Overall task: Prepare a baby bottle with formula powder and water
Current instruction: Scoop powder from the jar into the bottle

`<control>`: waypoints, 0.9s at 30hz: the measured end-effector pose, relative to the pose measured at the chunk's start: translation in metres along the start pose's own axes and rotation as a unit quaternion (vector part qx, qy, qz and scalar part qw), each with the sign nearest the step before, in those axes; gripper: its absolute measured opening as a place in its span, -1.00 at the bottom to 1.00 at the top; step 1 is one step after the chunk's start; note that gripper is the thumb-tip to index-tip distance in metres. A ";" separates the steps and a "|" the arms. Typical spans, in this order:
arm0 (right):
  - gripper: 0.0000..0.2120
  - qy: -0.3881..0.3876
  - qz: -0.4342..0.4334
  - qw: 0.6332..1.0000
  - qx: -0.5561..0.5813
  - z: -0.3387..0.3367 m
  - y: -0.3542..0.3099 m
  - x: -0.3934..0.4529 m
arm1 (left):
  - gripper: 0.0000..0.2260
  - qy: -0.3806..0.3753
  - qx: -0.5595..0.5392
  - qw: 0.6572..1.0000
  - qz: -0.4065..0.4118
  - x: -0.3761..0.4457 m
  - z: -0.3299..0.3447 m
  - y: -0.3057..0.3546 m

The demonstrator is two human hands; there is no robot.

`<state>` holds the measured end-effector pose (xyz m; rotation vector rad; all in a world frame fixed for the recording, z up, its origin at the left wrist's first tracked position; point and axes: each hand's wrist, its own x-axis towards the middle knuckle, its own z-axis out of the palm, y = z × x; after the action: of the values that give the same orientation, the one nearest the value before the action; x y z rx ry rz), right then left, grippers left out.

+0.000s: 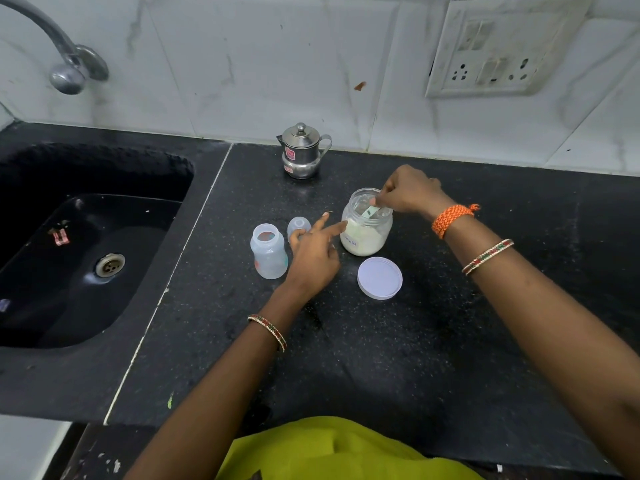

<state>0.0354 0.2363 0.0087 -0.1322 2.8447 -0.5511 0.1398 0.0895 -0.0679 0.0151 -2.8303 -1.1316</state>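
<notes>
- The open baby bottle (269, 252) stood upright left of the jar.
- Her left hand (313, 252) reached forward, fingers spread, forefinger touching the formula jar (366, 233).
- Her right hand (410, 194) hovered above the jar mouth, wrist bent, pinching the scoop (370, 211).

Left arm: reaches forward from lower centre, forearm bare, a thin beaded bangle (268, 331) at the wrist. Left hand (313, 256): back up, fingers loosely extended and spread, forefinger stretched forward and to the right, nothing gripped. Right arm: comes in from the right edge, bent at the wrist, an orange braided band (451, 220) and a striped bangle (487, 256) on the forearm. Right hand (408, 194): knuckles up, fingers curled downward, fingertips pinching a small green scoop handle (371, 211).
</notes>
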 end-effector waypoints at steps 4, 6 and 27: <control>-0.73 -0.057 -0.005 0.996 0.071 -0.011 0.004 -0.007 | -0.48 0.002 -0.007 1.000 0.008 0.000 0.001 -0.002; -0.75 -0.051 -0.007 0.995 0.083 -0.014 0.007 -0.009 | -0.49 0.004 -0.010 1.000 0.003 0.001 0.002 -0.003; -0.70 -0.037 0.007 0.975 0.221 -0.021 0.029 -0.017 | -0.47 0.038 -0.106 0.994 0.014 0.000 0.006 -0.013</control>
<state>0.0453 0.2730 0.0204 -0.0503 2.5736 -1.1291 0.1389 0.0841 -0.0814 0.0021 -2.6229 -1.3862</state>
